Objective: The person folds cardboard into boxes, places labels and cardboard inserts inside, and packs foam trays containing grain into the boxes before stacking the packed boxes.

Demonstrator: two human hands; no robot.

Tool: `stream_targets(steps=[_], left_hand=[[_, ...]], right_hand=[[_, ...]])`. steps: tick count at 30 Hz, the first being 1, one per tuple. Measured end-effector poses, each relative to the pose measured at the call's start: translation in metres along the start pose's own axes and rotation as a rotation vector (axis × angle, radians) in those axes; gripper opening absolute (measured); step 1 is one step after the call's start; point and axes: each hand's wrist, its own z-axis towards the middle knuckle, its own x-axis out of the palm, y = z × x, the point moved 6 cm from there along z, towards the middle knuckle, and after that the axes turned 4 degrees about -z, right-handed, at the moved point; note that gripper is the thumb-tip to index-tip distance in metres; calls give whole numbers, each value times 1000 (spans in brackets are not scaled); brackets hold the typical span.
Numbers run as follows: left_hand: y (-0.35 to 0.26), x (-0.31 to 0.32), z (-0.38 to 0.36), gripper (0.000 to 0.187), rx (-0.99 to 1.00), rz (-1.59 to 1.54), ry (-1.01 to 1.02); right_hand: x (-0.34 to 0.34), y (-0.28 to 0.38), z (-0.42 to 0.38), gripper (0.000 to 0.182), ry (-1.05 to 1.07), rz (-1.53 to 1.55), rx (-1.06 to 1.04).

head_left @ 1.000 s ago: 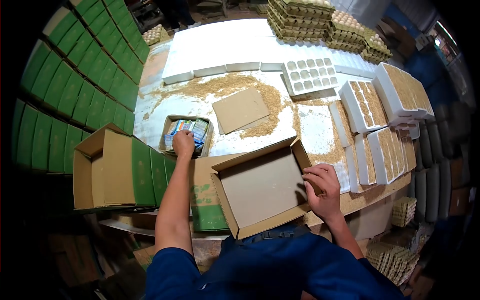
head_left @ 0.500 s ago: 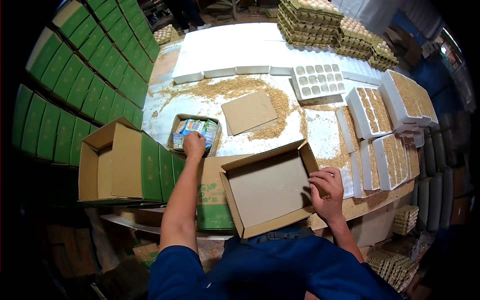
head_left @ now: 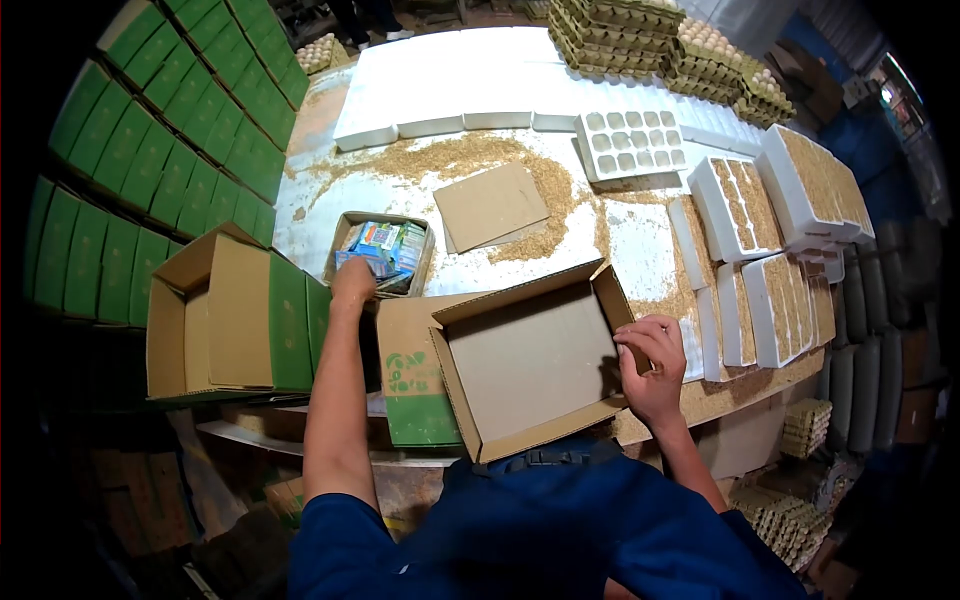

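Observation:
An open, shallow cardboard box (head_left: 535, 375) with nothing inside lies tilted in front of my body. My right hand (head_left: 650, 365) grips its right wall, fingers curled over the edge. My left hand (head_left: 353, 280) is at the near left corner of a small carton (head_left: 428, 262) full of blue printed packets (head_left: 385, 245). Its fingers look closed and touch the packets; whether one is pinched is hidden. Under the shallow box's left side lies a green-and-brown printed cardboard flap (head_left: 415, 385).
Green boxes (head_left: 130, 170) are stacked at left, beside an open carton (head_left: 235, 315). Two cardboard sheets (head_left: 492, 207) lie amid husks. White foam trays (head_left: 632, 143) and husk-filled ones (head_left: 738, 215) stand right; egg trays (head_left: 610, 40) pile up behind. A person's legs (head_left: 365, 18) show far back.
My left hand has moved left and slightly toward me, from above the packets to the carton's near left corner. My right hand keeps its grip on the box. The view has shifted slightly.

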Motion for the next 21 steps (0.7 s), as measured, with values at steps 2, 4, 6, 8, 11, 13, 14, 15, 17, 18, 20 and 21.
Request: stream_targets(steps=[2, 4, 6, 8, 11, 13, 14, 15, 17, 18, 20, 21], left_hand=[[-2, -5, -5, 18, -11, 27, -93], [-2, -11, -5, 10, -38, 33, -222], [-5, -16, -8, 10, -45, -8, -214], [-5, -18, -11, 13, -56, -50, -207], [2, -13, -5, 19, -10, -119, -223], [4, -11, 0, 15, 1, -154, -253], [6, -9, 2, 15, 3, -155, -256], [5, -8, 2, 13, 12, -117, -227], [6, -6, -2, 12, 22, -80, -206], [5, -3, -6, 11, 85, -65, -233], [5, 2, -5, 11, 149, -49, -259], [5, 5, -3, 12, 93, 7, -203]], right_hand=[[0, -2, 0, 22, -3, 9, -3], [0, -3, 0, 22, -7, 16, -2], [0, -4, -2, 22, -10, 22, 1], [0, -5, -2, 22, -17, 26, 3], [0, -5, -3, 22, -21, 18, 11], [0, -5, -3, 23, -25, 23, 9], [-1, -5, -3, 23, -27, 28, 7], [-1, -5, -4, 23, -28, 28, 7], [-1, -5, -4, 23, -32, 30, 6], [-1, -5, -4, 23, -35, 31, 4], [-1, -6, -5, 23, -37, 30, 8], [-1, -6, -6, 23, -39, 29, 8]])
